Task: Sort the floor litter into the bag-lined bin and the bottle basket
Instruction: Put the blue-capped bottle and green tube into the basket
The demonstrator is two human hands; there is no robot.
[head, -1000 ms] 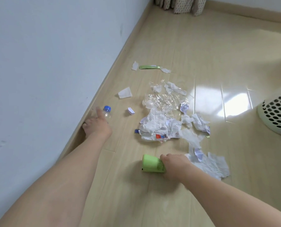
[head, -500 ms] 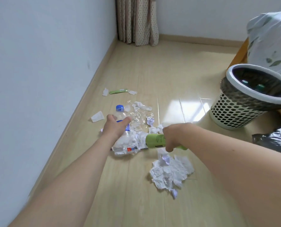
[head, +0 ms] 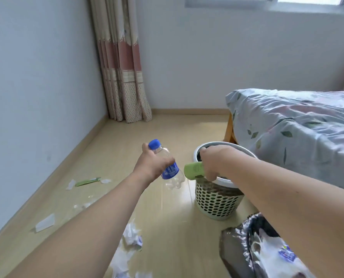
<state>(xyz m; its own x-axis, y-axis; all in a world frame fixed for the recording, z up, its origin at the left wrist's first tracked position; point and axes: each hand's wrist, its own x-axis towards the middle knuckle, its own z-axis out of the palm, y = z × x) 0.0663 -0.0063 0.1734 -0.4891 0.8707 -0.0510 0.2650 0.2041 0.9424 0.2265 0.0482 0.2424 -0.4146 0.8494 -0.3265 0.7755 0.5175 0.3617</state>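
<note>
Both hands have risen from the floor litter: the left hand (head: 150,164) now grips a clear bottle (head: 168,167) at the basket's nine o'clock. The right hand (head: 214,163) clutches a green bottle (head: 193,169) over the perforated basket (head: 217,203); the bag-lined bin (head: 237,249) sits at five o'clock.

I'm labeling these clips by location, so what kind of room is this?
Most likely a bedroom in a home: a bed with a leaf-print sheet stands on the right, a patterned curtain hangs in the corner by a window, and the floor is wood-look laminate.
</note>
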